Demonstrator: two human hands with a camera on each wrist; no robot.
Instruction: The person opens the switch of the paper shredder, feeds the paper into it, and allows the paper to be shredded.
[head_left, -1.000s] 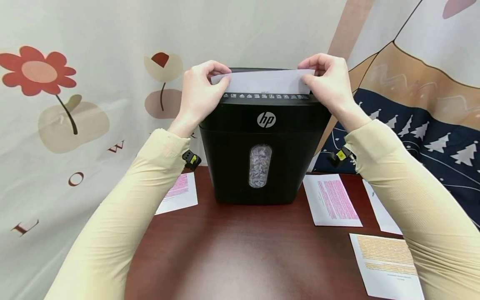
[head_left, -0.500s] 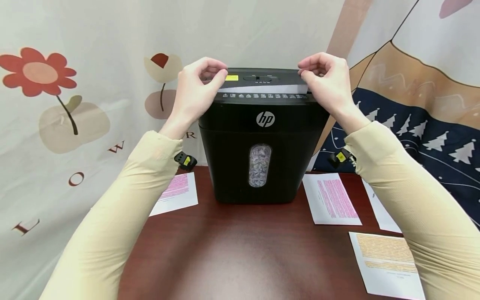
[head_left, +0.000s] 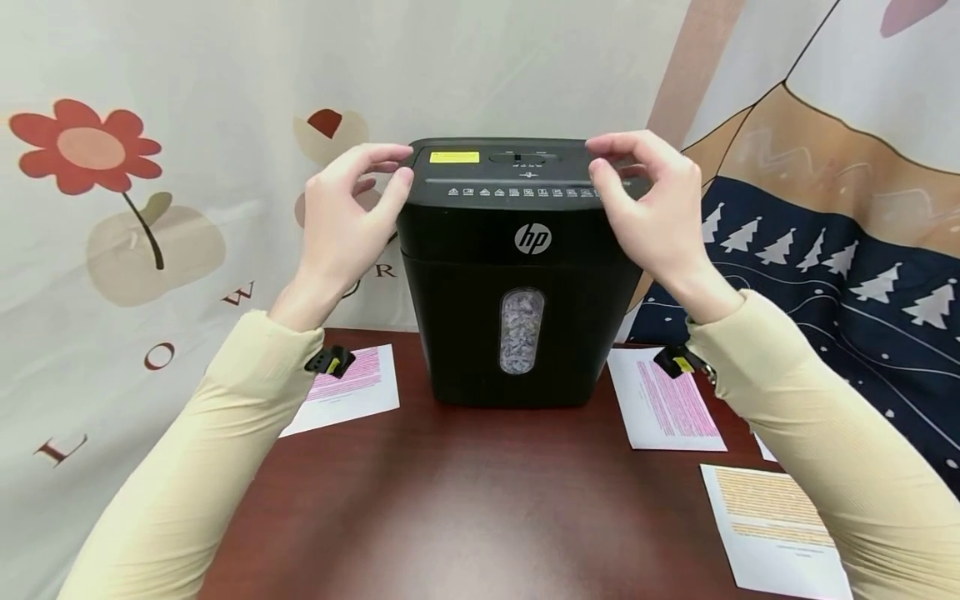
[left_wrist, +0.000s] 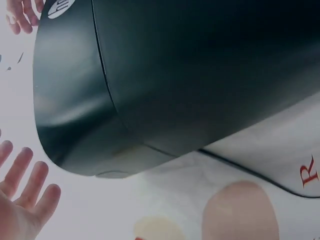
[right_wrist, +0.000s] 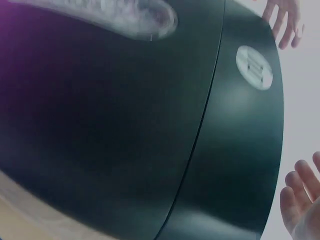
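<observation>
A black paper shredder (head_left: pixel 465 317) with an hp logo stands upright at the back of the table. Shredded paper (head_left: pixel 521 333) fills the clear window in its front. My left hand (head_left: pixel 348 212) holds nothing, thumb and fingers parted at the shredder's top left corner. At the top right, my right hand (head_left: pixel 656 208) is likewise empty, its fingers overlapping the lid. No paper sticks out of the lid's slot. In the left wrist view, the relaxed left fingers (left_wrist: pixel 32 185) are apart from the shredder's side; the right wrist view has the right fingers (right_wrist: pixel 300 192) beside it too.
On the brown table (head_left: pixel 487 500), a pink-printed sheet (head_left: pixel 367 398) lies left of the shredder and another pink-printed sheet (head_left: pixel 637 417) to its right. An orange-printed sheet (head_left: pixel 772 533) is nearer, partly under my right forearm. A patterned curtain (head_left: pixel 510 67) hangs close behind.
The white sheet both hands held has sunk down into the shredder slot and out of sight. My hands have let go and spread, the left one moving further left and down.
</observation>
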